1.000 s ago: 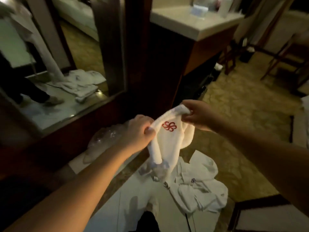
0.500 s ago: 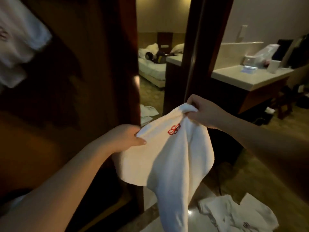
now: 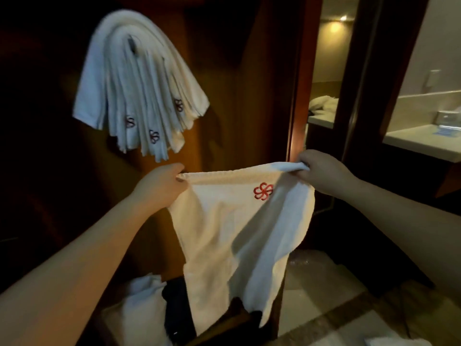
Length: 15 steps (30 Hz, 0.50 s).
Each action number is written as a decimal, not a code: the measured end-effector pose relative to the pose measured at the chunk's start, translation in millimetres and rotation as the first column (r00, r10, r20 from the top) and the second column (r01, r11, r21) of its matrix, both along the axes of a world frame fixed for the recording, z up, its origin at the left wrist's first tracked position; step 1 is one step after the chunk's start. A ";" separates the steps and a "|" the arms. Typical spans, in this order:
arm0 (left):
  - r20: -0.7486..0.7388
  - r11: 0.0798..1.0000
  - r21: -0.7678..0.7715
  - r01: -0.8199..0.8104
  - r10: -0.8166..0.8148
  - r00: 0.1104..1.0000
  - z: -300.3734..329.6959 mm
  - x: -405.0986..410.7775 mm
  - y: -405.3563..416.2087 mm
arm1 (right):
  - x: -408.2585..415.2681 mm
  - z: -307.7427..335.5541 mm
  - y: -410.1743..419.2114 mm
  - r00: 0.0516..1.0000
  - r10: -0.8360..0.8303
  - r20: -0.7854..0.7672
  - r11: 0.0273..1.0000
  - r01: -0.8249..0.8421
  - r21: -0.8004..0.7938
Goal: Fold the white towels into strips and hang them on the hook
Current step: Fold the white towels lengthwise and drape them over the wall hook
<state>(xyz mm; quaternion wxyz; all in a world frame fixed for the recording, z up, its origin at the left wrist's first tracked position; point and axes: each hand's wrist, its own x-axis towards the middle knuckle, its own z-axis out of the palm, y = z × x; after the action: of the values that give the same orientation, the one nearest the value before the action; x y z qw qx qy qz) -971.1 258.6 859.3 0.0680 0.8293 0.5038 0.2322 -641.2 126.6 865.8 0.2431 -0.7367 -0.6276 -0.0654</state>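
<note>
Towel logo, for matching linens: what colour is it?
Red, a flower-like swirl on the white towel, head view.

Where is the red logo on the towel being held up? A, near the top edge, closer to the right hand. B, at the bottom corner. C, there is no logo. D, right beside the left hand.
A: the red logo sits just under the towel's top edge, nearer the right hand than the left hand.
</note>
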 end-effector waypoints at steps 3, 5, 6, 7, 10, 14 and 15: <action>0.066 0.994 0.071 -0.083 0.079 0.995 10.5 -37.4 -1.1 | -20.3 12.4 6.3 0.999 0.043 -0.004 0.997 -0.043 0.070; 0.116 0.962 0.188 -0.198 0.178 0.977 15.5 -57.9 -7.5 | -29.5 19.4 12.0 0.998 0.057 0.012 0.992 -0.058 0.109; 0.134 0.936 0.232 -0.265 0.239 0.962 16.3 -66.6 -13.6 | -32.6 22.6 14.6 0.998 0.063 0.018 0.991 -0.064 0.121; 0.165 0.915 0.259 -0.309 0.274 0.948 17.3 -73.6 -20.1 | -34.7 25.6 16.8 0.997 0.067 0.024 0.989 -0.070 0.127; 0.357 0.928 0.153 -0.341 0.270 0.894 22.5 -85.6 -35.0 | -35.0 29.2 23.7 0.996 0.040 0.078 0.987 -0.051 0.152; 0.771 0.994 -0.090 -0.054 0.104 0.628 41.9 -99.0 -56.7 | -25.4 23.3 36.0 0.999 0.004 0.040 0.995 -0.008 0.095; 0.831 0.991 -0.131 0.041 0.087 0.550 44.1 -100.4 -62.5 | -23.0 20.6 38.3 1.000 0.010 0.002 0.998 -0.010 0.060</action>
<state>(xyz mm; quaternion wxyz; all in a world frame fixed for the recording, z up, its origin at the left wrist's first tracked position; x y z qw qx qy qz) -1071.5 196.1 903.4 0.3516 0.6065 0.4364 0.5641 -664.2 164.9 886.4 0.2646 -0.7259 -0.6293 -0.0836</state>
